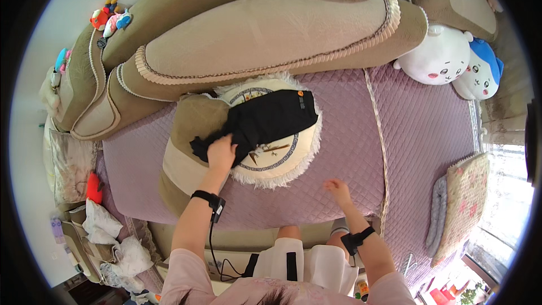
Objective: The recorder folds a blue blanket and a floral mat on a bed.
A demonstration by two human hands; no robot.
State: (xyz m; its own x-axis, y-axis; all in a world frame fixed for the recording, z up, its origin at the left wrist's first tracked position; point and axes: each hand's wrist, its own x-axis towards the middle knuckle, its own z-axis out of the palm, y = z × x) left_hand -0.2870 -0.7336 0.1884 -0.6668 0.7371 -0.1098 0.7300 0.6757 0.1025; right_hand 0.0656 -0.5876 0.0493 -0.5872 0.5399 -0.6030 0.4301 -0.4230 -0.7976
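Note:
A black folded cloth garment (271, 116) lies across a round cream cushion (275, 173) with a shaggy fringe and a printed key-pattern ring. Its bunched left end rests over a brown and beige cushion (186, 123). My left hand (221, 152) grips that bunched end, its fingers partly hidden by the cloth. A small orange mark (301, 93) shows at the garment's far right corner. My right hand (337, 189) hovers over the purple quilted cover (338, 148), right of the round cushion, with loosely bent fingers and nothing in it.
A long brown sofa backrest cushion (271, 34) runs along the far side. White plush toys (440, 57) sit at the far right. At right lie a folded floral mat (463, 207) and a grey roll (436, 216). A red plush (94, 188) and crumpled white bags (131, 256) lie left.

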